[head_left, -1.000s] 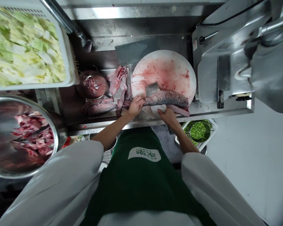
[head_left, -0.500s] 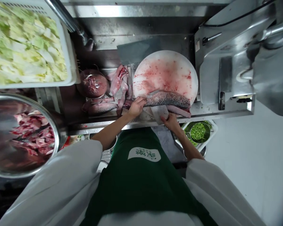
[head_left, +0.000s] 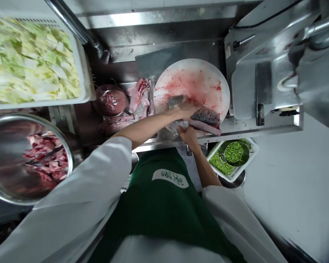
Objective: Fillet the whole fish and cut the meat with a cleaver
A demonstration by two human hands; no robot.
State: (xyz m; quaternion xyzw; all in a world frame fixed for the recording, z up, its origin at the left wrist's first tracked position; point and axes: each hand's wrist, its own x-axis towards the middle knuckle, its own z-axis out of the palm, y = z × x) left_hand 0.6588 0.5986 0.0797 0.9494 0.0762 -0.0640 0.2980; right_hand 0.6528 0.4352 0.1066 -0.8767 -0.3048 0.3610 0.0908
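Note:
A round white cutting board (head_left: pixel 164 78), smeared with blood, lies in the steel counter tray. A scaly, dark-skinned fish piece (head_left: pixel 207 116) rests on its near right part, with pale pink flesh (head_left: pixel 208 128) along its lower edge. My left hand (head_left: pixel 188 110) reaches across the board onto the fish's left end; its fingers are smeared by motion. Just below, my right hand (head_left: pixel 189 136) is closed on a cleaver (head_left: pixel 189 149), whose handle end sticks out beneath. Its pale, wet blade is partly hidden by my hands. A blurred grey piece (head_left: pixel 175 100) lies by my left wrist.
Cut fish pieces (head_left: pixel 139 95) and a bowl of scraps (head_left: pixel 111 101) lie left of the board. A large steel bowl of fish pieces (head_left: pixel 68 146) and a cabbage crate (head_left: pixel 84 84) stand farther left. Another cleaver (head_left: pixel 263 84) lies right, above chopped greens (head_left: pixel 234 152).
My left hand has moved right, from the fish's left end onto its body, the forearm now crossing the board. My right hand has shifted slightly left with the cleaver, turning it.

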